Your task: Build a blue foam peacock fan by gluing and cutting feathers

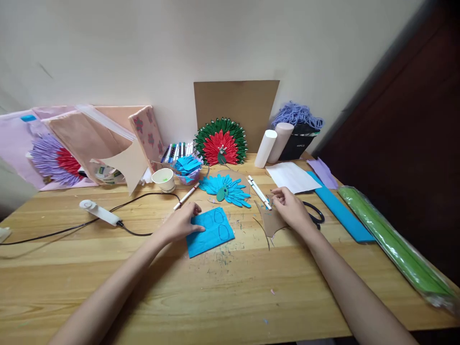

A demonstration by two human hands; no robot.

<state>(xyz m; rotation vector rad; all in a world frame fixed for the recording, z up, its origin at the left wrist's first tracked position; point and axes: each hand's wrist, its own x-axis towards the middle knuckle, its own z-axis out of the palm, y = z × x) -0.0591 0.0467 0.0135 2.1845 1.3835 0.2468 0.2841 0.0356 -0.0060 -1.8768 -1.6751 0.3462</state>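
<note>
A blue piece of crepe paper (212, 243) with dark oval outlines drawn on it lies on the table. At its left edge is my left hand (184, 221), thumb on top of the sheet and the other fingers curled. My right hand (292, 207) is above a brown cardboard scrap (269, 221), its fingertips bent together; whatever they hold, if anything, is hidden. White markers (259, 192) lie just left of it. Black-handled scissors (318, 215) rest partly hidden behind the right hand. Beyond the sheet sits a blue paper-petal fan (233, 189) with a green piece at its middle.
A paper cup (164, 180), a bowl of blue scraps (189, 168) and another marker (186, 196) stand or lie left of centre. A white device (100, 213) trails a black cable. Rolled green paper (391, 244) and a blue strip (343, 211) line the right side.
</note>
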